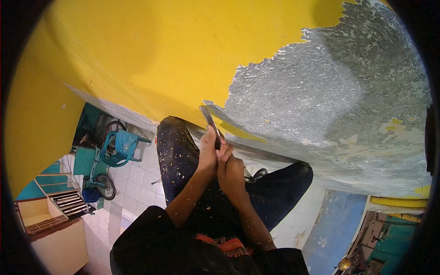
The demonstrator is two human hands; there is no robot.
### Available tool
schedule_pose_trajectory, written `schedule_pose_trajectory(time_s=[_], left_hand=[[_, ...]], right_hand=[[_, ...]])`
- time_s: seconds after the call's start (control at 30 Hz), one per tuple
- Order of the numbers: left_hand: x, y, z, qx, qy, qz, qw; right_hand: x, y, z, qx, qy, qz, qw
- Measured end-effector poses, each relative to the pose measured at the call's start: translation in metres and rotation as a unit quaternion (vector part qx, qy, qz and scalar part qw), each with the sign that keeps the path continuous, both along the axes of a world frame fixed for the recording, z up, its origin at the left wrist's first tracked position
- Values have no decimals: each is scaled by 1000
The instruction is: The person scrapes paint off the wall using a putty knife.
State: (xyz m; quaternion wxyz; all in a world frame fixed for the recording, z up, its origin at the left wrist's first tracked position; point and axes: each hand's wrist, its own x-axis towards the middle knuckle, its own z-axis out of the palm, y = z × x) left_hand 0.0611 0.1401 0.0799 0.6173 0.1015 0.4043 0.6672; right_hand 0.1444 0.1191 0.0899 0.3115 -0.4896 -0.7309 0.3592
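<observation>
A flat metal scraper (210, 120) is held by both my hands in front of the wall, its tip at the lower edge of the yellow paint (178, 68). My left hand (207, 146) grips it with the thumb laid along the blade. Close against it, my right hand (228, 161) is wrapped round the lower part of the tool. A loose strip of yellow paint (240, 132) hangs beside the blade. Bare grey plaster (288, 92) shows on the right, with a ragged edge against the yellow. Paint flakes dot my dark trousers (178, 154).
On the left, a teal plastic chair (125, 144) stands beside a bicycle (105, 185) on the white tiled floor (137, 178). Wooden shelving (48, 218) is at the lower left. A blue panel (338, 220) stands at the lower right. Both my knees are close to the wall.
</observation>
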Motion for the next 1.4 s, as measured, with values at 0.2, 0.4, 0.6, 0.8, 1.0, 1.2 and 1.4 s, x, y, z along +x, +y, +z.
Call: schedule_pose_trajectory(time_s=[0.2, 0.4, 0.6, 0.8, 1.0, 1.2, 1.4], left_hand=[[0, -8, 4, 122, 22, -209, 970], [13, 41, -54, 331, 23, -570, 752], [14, 65, -82, 432, -199, -640, 604], [-26, 63, -72, 404, -225, -512, 724], [-31, 69, -70, 405, -103, -555, 720], [-24, 69, -65, 428, -189, -566, 679], [-30, 94, -74, 341, 126, -721, 590]], right_hand=[[37, -25, 6, -322, 232, 9, 918], [74, -60, 4, -429, 426, -83, 792], [53, -45, 7, -436, 351, -15, 829], [31, -28, 11, -421, 323, -29, 847], [28, -33, 10, -402, 228, -105, 880], [28, -28, 20, -403, 244, -93, 877], [25, -19, 22, -371, 241, -1, 897]])
